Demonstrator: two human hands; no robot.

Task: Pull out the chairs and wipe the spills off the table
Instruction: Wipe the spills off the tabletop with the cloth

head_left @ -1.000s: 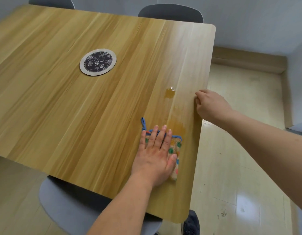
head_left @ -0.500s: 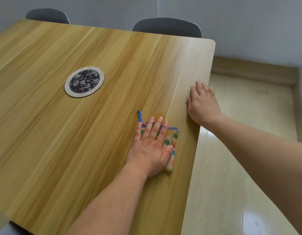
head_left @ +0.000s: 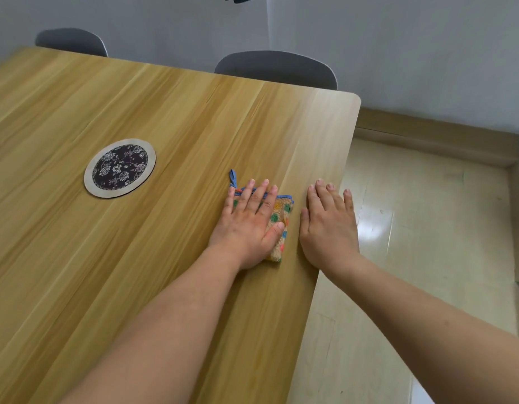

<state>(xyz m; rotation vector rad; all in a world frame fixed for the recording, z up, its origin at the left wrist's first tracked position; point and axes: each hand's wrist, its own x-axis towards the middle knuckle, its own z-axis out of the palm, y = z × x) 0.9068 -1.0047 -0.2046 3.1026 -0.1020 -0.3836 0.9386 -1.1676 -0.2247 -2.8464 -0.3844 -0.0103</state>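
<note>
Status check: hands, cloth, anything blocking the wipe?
Left hand flat, pressing the cloth. Right hand flat on the table edge beside it. No spill visible. Round coaster sits well left, clear.

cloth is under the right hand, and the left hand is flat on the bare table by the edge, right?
Not quite: the hands are swapped. In the head view the left hand presses flat on the cloth, and the right hand lies flat on the bare table by the edge.
</note>
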